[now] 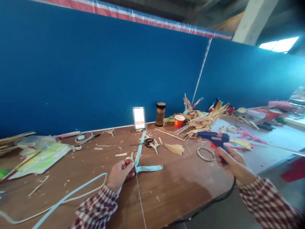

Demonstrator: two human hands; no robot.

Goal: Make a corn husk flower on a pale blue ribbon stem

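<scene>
My left hand (pixel 122 173) pinches a light blue ribbon (pixel 150 168) where two of its lengths meet; one runs away from me, the other to the right. A small pale scrap, apparently corn husk, shows at the fingertips, partly hidden by them. My right hand (pixel 234 162) is wrapped round the handle of a dark blue glue gun (pixel 213 137), raised over the table's right side with its nozzle pointing left. Black-handled scissors (pixel 149 142) lie beyond the ribbon. A loose husk piece (pixel 175 149) and a pale ring (pixel 205 154) lie between my hands.
On the brown table (pixel 119 210) stand a dark-lidded jar (pixel 160 114) and a red paper cup (pixel 179 121), with dried husks (pixel 212 116) to their right. Plastic packaging (pixel 45 156) lies left. A pale cord (pixel 78 197) crosses the near left. A blue partition (pixel 107 70) rises behind.
</scene>
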